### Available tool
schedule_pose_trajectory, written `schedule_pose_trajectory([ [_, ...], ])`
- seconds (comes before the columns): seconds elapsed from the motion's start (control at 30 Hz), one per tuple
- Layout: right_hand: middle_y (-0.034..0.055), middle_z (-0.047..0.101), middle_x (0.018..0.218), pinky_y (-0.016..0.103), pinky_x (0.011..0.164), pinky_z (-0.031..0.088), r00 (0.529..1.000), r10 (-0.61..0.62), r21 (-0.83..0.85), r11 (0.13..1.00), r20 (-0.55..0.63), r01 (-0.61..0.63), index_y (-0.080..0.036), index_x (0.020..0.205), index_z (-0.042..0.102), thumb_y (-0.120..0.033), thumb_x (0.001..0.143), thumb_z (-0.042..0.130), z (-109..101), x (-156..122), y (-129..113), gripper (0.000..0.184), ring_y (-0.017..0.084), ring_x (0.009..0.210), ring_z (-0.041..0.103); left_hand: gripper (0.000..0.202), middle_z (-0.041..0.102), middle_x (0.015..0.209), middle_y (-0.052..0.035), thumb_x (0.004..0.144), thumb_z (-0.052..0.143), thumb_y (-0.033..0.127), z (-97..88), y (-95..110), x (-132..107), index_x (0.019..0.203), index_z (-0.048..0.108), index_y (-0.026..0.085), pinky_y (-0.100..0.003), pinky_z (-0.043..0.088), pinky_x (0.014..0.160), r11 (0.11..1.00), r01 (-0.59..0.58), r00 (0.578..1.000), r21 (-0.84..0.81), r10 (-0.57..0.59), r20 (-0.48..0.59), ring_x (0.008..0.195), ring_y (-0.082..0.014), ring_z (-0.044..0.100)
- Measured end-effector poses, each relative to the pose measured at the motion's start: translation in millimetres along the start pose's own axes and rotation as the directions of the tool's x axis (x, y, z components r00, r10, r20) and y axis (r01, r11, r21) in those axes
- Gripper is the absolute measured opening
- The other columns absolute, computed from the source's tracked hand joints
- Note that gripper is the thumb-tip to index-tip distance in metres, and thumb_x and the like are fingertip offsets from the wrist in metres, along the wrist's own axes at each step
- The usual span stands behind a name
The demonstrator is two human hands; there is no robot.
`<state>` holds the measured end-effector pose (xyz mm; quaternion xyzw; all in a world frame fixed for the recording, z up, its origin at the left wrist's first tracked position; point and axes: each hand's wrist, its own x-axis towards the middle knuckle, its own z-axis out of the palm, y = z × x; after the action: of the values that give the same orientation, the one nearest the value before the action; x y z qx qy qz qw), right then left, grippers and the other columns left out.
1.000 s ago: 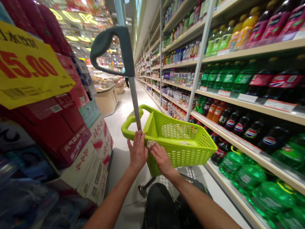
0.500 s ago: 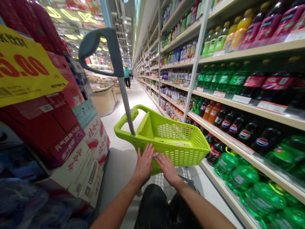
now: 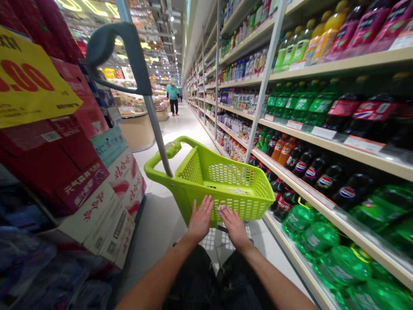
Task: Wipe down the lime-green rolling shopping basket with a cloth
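Note:
A lime-green plastic shopping basket cart [image 3: 182, 191] with perforated sides stands in front of me. Its grey pole and looped dark grey handle [image 3: 144, 64] lean up to the left. Against the cart's near side, my left hand [image 3: 200, 219] lies flat with fingers stretched. Beside it, my right hand [image 3: 232, 224] has its fingers closed over a small crumpled whitish tissue or cloth [image 3: 221, 209], pressed to the same side wall. A few pale marks or scraps show on the basket floor, too small to make out.
Shelves [image 3: 338, 133] of bottled drinks line the right side, with large green bottles [image 3: 322, 237] lowest. Stacked drink cartons [image 3: 64, 163] and a yellow price sign [image 3: 35, 77] crowd the left. A person [image 3: 173, 97] in a teal top is farther along the aisle.
My hands have shifted slightly to the right along the cart's side, the tissue still under the right fingers. The cart appears a little farther left in view. The distant person looks nearer.

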<state>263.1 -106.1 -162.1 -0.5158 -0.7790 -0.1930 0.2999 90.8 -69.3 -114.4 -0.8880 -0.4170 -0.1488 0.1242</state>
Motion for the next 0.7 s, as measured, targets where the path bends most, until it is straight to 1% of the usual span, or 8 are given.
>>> schedule_pose_trajectory([
  [0.13,0.0078,0.047,0.128,0.042,0.101,0.025,0.99,0.088,0.014,0.996,-0.112,-0.087,-0.017,0.125,0.044,-0.001,0.078,0.03,-21,12,8,0.052,0.019,0.128,0.026,0.06,0.021,0.142,-0.0085,0.073,0.037,0.013,-5.2,10,11,0.132,0.028,0.012,-0.052,0.009,0.105,1.0,-0.025,0.999,-0.013,0.025,-0.029,0.132,-0.0202,0.014],
  [0.2,0.0089,0.047,0.128,0.042,0.101,0.025,0.984,0.112,0.004,0.994,-0.139,-0.113,-0.017,0.125,0.044,-0.001,0.078,0.03,-21,12,13,0.052,0.019,0.128,0.026,0.059,0.021,0.142,-0.0087,0.074,0.037,0.013,-7.1,16,16,0.133,0.028,0.012,-0.052,0.009,0.105,0.999,-0.046,0.998,-0.012,0.045,-0.044,0.132,-0.0199,0.014],
  [0.23,0.0091,0.049,0.126,0.042,0.1,0.026,0.986,0.111,-0.003,0.994,-0.129,-0.112,-0.016,0.124,0.045,-0.001,0.077,0.03,-18,9,15,0.052,0.019,0.127,0.028,0.058,0.021,0.142,-0.0089,0.075,0.037,0.013,-7.2,18,19,0.132,0.028,0.012,-0.051,0.009,0.105,0.998,-0.058,0.997,-0.012,0.057,-0.048,0.132,-0.0199,0.013],
  [0.33,0.0091,0.055,0.119,0.04,0.097,0.032,0.997,0.075,-0.012,0.997,-0.036,-0.075,-0.016,0.118,0.051,0.001,0.076,0.031,-5,-13,15,0.05,0.017,0.123,0.036,0.057,0.022,0.142,-0.0093,0.075,0.037,0.014,-4.9,25,22,0.132,0.029,0.012,-0.051,0.01,0.105,0.995,-0.1,0.994,-0.022,0.099,-0.052,0.132,-0.02,0.013],
  [0.4,0.0089,0.055,0.119,0.039,0.096,0.033,0.997,0.07,-0.014,0.997,-0.012,-0.07,-0.016,0.117,0.052,0.001,0.076,0.031,-5,-23,14,0.049,0.017,0.122,0.036,0.057,0.023,0.142,-0.0093,0.076,0.037,0.014,-2.1,28,23,0.132,0.029,0.012,-0.051,0.01,0.105,0.993,-0.116,0.992,-0.035,0.114,-0.048,0.132,-0.0199,0.014],
  [0.57,0.0093,0.048,0.127,0.042,0.101,0.026,0.981,0.159,-0.021,0.987,-0.113,-0.162,-0.017,0.124,0.045,-0.002,0.077,0.03,-23,-12,24,0.051,0.018,0.127,0.028,0.059,0.022,0.142,-0.0086,0.075,0.036,0.013,2.9,38,28,0.133,0.026,0.013,-0.051,0.008,0.105,0.989,-0.138,0.99,-0.061,0.136,-0.024,0.132,-0.0196,0.013],
  [0.63,0.0103,0.049,0.125,0.042,0.099,0.029,0.982,0.165,-0.036,0.985,-0.093,-0.169,-0.016,0.121,0.048,-0.002,0.077,0.031,-21,-14,30,0.05,0.019,0.125,0.031,0.059,0.021,0.142,-0.0083,0.076,0.035,0.013,3.8,44,31,0.133,0.025,0.012,-0.052,0.008,0.105,0.985,-0.159,0.987,-0.063,0.158,-0.009,0.132,-0.0198,0.012],
  [0.7,0.0097,0.055,0.12,0.042,0.095,0.033,0.988,0.155,-0.049,0.986,-0.022,-0.156,-0.017,0.116,0.053,0.0,0.076,0.032,-14,-24,33,0.048,0.019,0.12,0.039,0.058,0.02,0.143,-0.0081,0.076,0.035,0.014,4.4,50,33,0.134,0.025,0.013,-0.051,0.009,0.105,0.981,-0.185,0.983,-0.057,0.186,0.011,0.132,-0.0197,0.012],
])
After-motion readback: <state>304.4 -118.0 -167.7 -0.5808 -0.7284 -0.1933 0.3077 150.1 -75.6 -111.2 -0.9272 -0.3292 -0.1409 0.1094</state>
